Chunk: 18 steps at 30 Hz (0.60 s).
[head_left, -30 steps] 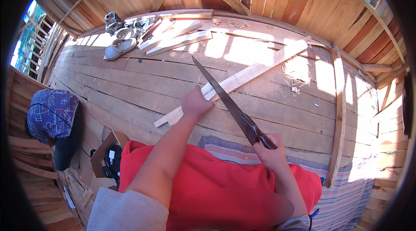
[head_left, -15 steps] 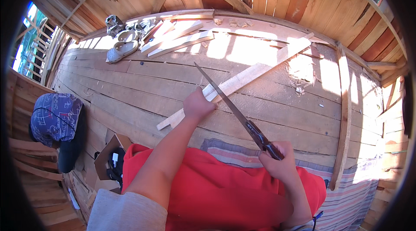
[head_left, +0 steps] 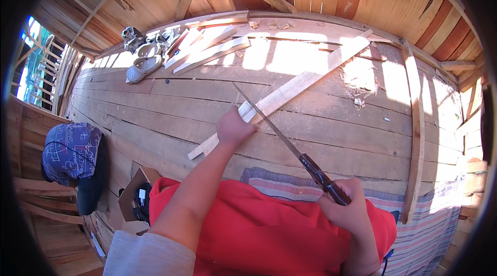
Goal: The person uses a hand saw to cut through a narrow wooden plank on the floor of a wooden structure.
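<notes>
My left hand [head_left: 235, 127] is closed around pale wooden strips [head_left: 297, 91] that lie slantwise over the plank floor, pressing them down near their near end. In my right hand [head_left: 348, 210] is the dark, glossy handle of a handsaw [head_left: 280, 136]. Its narrow blade crosses the strips just right of my left hand, with the tip pointing up and left past them. From this angle I cannot tell how deep the teeth sit in the wood. Red cloth [head_left: 248, 224] covers my lap beneath both forearms.
Loose boards [head_left: 207, 51] and grey clogs [head_left: 145, 64] lie at the far left. Wood chips [head_left: 360, 90] litter the floor at right, near an upright beam [head_left: 414, 136]. A patterned cap [head_left: 72, 152] and an open cardboard box [head_left: 132, 193] are on the left; a striped mat [head_left: 424, 240] spreads right.
My right hand has drawn the saw back, down and to the right, so the handle sits nearer me. My left hand keeps its grip on the strips. The view has shifted slightly.
</notes>
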Tool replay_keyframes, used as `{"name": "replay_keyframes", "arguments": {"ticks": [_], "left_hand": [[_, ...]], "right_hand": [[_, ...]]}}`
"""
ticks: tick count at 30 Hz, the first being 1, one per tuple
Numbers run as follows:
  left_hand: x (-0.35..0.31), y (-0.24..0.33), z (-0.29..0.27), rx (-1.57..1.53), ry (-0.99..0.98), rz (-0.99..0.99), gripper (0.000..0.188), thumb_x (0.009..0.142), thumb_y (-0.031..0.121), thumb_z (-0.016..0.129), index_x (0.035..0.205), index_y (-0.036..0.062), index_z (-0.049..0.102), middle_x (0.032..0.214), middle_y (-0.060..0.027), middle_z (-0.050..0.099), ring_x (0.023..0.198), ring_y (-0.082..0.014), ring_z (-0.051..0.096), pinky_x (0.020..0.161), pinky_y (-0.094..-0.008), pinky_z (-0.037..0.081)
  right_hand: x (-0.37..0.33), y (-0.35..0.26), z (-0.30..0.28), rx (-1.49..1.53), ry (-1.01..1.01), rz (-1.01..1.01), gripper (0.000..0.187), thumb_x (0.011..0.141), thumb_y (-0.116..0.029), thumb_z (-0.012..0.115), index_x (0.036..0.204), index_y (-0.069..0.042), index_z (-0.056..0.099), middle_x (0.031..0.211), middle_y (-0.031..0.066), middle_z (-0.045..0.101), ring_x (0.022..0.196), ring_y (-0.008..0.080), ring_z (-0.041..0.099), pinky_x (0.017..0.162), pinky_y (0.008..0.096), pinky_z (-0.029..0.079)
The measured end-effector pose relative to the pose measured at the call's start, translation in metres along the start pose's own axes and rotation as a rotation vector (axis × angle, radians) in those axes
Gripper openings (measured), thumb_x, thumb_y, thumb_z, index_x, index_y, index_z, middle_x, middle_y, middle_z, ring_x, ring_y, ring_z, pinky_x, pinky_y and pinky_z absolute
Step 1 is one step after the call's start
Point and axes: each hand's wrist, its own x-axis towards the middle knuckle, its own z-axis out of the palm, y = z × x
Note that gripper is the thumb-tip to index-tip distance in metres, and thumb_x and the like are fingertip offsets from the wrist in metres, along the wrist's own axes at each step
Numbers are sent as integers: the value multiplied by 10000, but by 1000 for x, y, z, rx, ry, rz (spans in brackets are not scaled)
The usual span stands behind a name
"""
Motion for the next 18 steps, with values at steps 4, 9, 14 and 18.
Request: {"name": "replay_keyframes", "arguments": {"ticks": [4, 9, 14, 18], "left_hand": [[1, 5, 7, -39, -4, 18, 700, 608, 419, 875, 1111, -7, 639, 1030, -253, 734, 994, -404, 721, 887, -477, 569], [-4, -6, -2, -11, 10, 10, 700, 614, 413, 870, 1123, -6, 636, 1034, -250, 735, 995, -408, 720, 887, -479, 570], [-1, 0, -1, -27, 4, 24, 691, 619, 400, 869, 1132, 0, 637, 1039, -243, 738, 1005, -404, 719, 891, -476, 571], [6, -8, 7, -35, -25, 20, 675, 612, 379, 858, 1131, 6, 643, 1049, -230, 741, 1020, -390, 719, 899, -470, 572]], "right_hand": [[46, 13, 36, 27, 40, 20, 297, 803, -94, 678, 594, -37, 475, 518, -10, 457, 502, 59, 430, 466, 292, 346], [55, 10, 23, 23, 18, 73, 306, 794, -107, 675, 595, -48, 450, 519, -14, 442, 499, 62, 420, 467, 297, 342], [16, 8, -26, -35, -19, 6, 293, 796, -104, 668, 603, -54, 454, 542, -32, 454, 512, 53, 425, 470, 283, 344], [63, 15, 43, 13, 60, 63, 271, 802, -100, 662, 623, -52, 464, 557, -38, 460, 527, 53, 417, 473, 289, 330]]}}
